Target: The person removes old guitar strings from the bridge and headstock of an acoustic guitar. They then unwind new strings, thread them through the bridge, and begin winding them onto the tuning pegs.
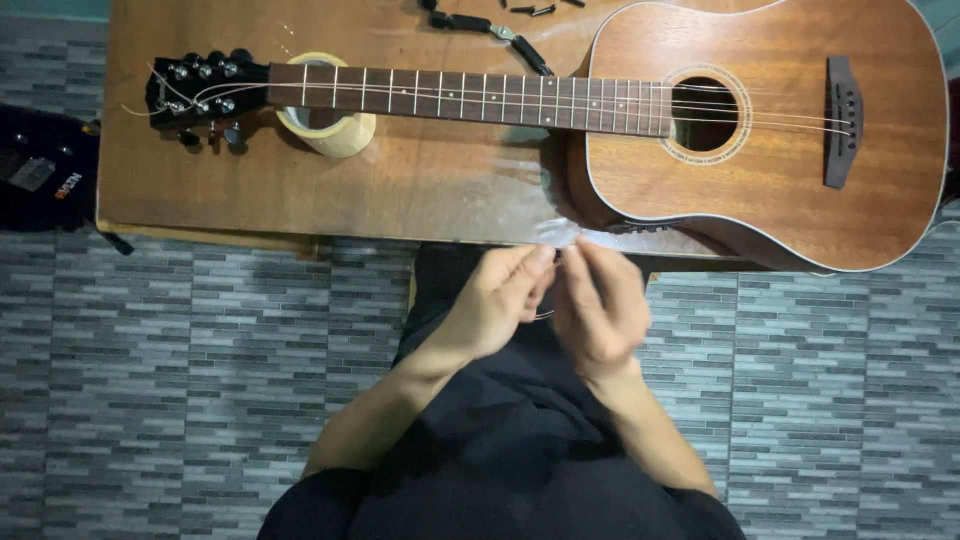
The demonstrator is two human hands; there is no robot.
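Thin wire (545, 315) between curled fingers (530, 268)

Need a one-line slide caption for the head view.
Both hands, left hand and right hand, pinch a thin wire below a guitar lying on the table.

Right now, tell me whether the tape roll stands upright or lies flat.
Flat: the tape roll shows its round opening upward, propping the guitar neck on the table.

We take this for home instrument-repair corner: acoustic guitar (770, 120) flat on wooden table (200, 180), neck propped on tape roll (335, 135), small parts scattered, grey tiled floor (180, 380).
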